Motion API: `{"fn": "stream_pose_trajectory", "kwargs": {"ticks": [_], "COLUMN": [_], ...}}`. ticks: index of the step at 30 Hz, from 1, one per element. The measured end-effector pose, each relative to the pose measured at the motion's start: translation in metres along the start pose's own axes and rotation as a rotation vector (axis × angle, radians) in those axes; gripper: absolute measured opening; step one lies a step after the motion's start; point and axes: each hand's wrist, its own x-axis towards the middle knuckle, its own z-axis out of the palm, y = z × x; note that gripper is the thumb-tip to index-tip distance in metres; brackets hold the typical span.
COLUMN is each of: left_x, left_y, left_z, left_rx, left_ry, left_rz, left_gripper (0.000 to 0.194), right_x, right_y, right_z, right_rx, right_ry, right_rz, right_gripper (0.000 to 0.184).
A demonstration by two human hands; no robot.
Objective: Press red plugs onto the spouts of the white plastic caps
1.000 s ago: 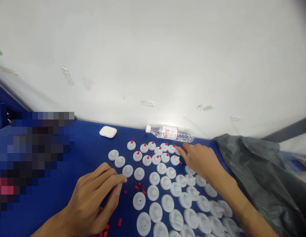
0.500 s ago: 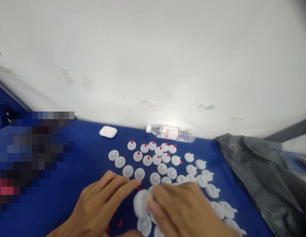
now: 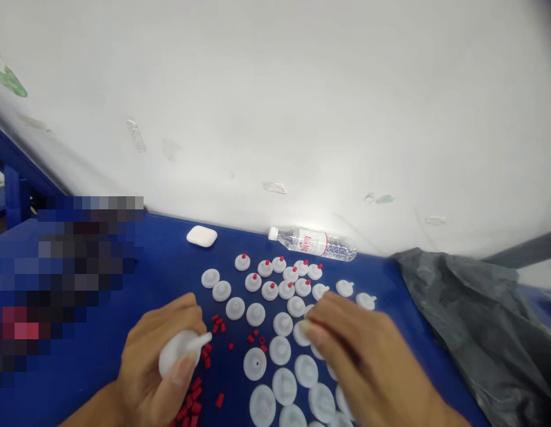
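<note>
My left hand (image 3: 157, 362) is closed around a white round lid with a thin spout (image 3: 180, 356), its spout pointing right. My right hand (image 3: 359, 356), slightly blurred, is pinched over the white lids; a reddish edge shows at its fingers, but what they hold is unclear. Loose small red caps (image 3: 196, 392) lie beside and below my left hand. Several white lids (image 3: 284, 385) lie between my hands and partly under the right one. Farther back stand white lids with red caps on their spouts (image 3: 270, 289).
On the blue table (image 3: 168, 261), a white rounded case (image 3: 202, 236) and a clear plastic bottle (image 3: 313, 242) lie by the white wall (image 3: 275, 118). A dark grey plastic sheet (image 3: 462, 314) drapes the right side. A pixelated area (image 3: 79, 267) covers the left.
My left hand now holds a white lid with its spout up; before, it was over the red caps. My right hand, earlier on a blurred white lid, has moved right. More red caps show.
</note>
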Motion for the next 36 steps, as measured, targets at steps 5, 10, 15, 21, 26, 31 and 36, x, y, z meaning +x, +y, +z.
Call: {"fn": "stream_pose_trajectory", "kwargs": {"ticks": [5,10,15,21,26,31,36], "left_x": [0.007,0.0,0.0,-0.011,-0.007,-0.001,-0.002], "left_y": [-0.008,-0.008,-0.007,-0.001,-0.001,-0.003,-0.006], "left_z": [-0.004,0.005,0.013,0.013,0.002,0.004,0.006], "left_rx": [-0.033,0.111,0.225,0.238,0.218,0.195,0.184], "left_ry": [-0.029,-0.126,-0.201,-0.228,-0.218,-0.201,-0.198], "left_rz": [-0.076,-0.012,0.144,0.143,-0.037,-0.002,0.016], "left_gripper": [0.013,0.005,0.018,0.042,0.029,0.029,0.03], "right_x": [-0.008,-0.008,-0.007,0.0,0.012,0.012,0.008], "right_y": [-0.004,-0.005,-0.008,-0.006,0.047,0.111,0.133], "right_z": [0.041,0.038,0.022,0.017,-0.032,-0.031,-0.016], "right_rx": [-0.188,-0.124,0.01,-0.216,-0.36,-0.618,-0.616], "right_ry": [-0.194,-0.121,-0.073,-0.034,0.072,-0.102,-0.136], "right_rz": [-0.166,-0.099,0.01,-0.264,0.136,0.367,0.361], "right_gripper": [0.02,0.023,0.039,0.031,0.038,0.033,0.034]}}
